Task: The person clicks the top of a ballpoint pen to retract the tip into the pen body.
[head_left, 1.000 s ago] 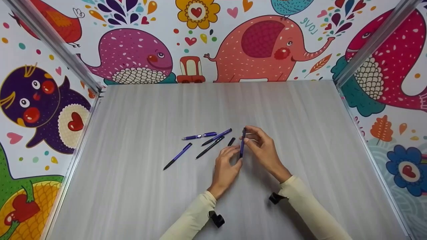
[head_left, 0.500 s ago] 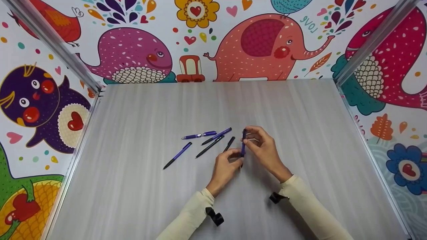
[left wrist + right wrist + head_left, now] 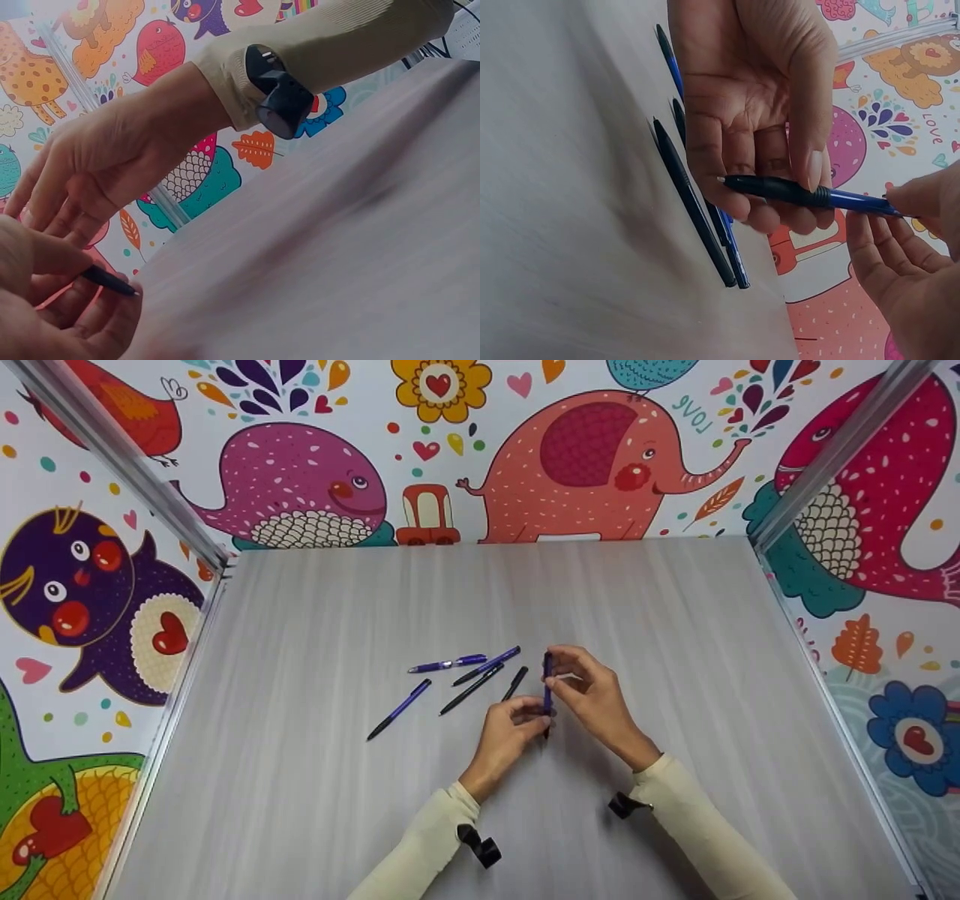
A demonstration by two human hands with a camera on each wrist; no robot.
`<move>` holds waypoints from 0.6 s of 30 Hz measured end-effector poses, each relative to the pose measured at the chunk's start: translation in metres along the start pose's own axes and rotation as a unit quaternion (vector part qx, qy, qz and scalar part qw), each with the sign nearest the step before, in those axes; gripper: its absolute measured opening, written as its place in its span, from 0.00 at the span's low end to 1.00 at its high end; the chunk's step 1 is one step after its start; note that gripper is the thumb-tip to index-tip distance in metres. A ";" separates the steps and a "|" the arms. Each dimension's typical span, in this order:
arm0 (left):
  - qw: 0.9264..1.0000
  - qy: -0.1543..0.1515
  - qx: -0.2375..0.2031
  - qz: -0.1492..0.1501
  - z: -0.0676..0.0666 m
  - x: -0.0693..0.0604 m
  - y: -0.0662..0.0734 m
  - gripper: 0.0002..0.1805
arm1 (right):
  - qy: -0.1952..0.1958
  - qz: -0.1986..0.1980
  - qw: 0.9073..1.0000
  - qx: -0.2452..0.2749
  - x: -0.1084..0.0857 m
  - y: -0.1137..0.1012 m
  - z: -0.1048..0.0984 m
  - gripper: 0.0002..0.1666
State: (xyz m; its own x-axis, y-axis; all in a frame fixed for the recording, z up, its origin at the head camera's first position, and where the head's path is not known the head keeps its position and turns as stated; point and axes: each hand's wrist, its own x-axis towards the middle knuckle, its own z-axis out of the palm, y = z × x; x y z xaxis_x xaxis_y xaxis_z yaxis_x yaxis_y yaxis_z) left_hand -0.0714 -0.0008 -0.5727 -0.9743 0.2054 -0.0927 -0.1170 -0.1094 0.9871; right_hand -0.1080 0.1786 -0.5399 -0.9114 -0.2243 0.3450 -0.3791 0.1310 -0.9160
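Note:
A blue pen with a black grip (image 3: pixel 547 694) stands nearly lengthwise between both hands, above the table. My left hand (image 3: pixel 504 741) pinches its dark lower part between thumb and fingers, and the tip pokes out below. At the upper end my right hand (image 3: pixel 594 697) pinches the barrel with thumb and fingertips. The right wrist view shows the left thumb lying on the black grip (image 3: pixel 776 189) and the right fingers at the blue end. In the left wrist view only the dark tip end (image 3: pixel 111 281) shows past the left fingers.
Left of the hands lie a blue pen with a white band (image 3: pixel 448 664), a blue-and-black pen (image 3: pixel 487 666), a black pen (image 3: pixel 471 690) and another blue-and-black pen (image 3: pixel 400 710). One black pen (image 3: pixel 516 682) is partly behind the left hand. Patterned walls border the table (image 3: pixel 315 615).
My left hand has shifted slightly, uncovering more of the black pen behind it. The held pen has dropped a little, and its tip now shows below the left fingers. The right hand barely moved.

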 end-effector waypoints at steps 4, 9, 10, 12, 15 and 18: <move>1.000 -0.005 -0.012 -0.006 -0.001 -0.001 0.002 0.15 | -0.018 0.005 1.000 0.003 -0.002 0.000 -0.002 0.30; 1.000 -0.005 -0.024 -0.010 -0.003 -0.002 0.005 0.15 | -0.036 0.012 0.999 0.001 -0.003 -0.003 -0.002 0.34; 1.000 -0.005 -0.028 -0.013 -0.003 -0.002 0.005 0.15 | -0.038 0.011 0.999 0.000 -0.003 -0.003 -0.002 0.35; 0.999 -0.004 -0.032 -0.018 -0.004 -0.002 0.007 0.14 | -0.040 0.009 0.999 -0.002 -0.003 -0.004 -0.003 0.36; 0.999 -0.001 -0.032 -0.026 -0.004 -0.003 0.008 0.14 | -0.041 0.006 0.999 -0.005 -0.004 -0.005 -0.003 0.36; 0.999 0.003 -0.030 -0.030 -0.004 -0.002 0.009 0.14 | -0.041 0.005 0.999 -0.005 -0.004 -0.006 -0.004 0.35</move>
State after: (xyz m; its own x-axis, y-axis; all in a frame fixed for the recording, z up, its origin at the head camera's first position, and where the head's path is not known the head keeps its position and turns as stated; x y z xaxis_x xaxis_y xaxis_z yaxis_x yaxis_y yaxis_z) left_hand -0.0708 -0.0064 -0.5644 -0.9662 0.2082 -0.1519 -0.1860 -0.1552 0.9702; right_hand -0.1031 0.1822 -0.5354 -0.8989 -0.3015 0.3180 -0.3725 0.1437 -0.9168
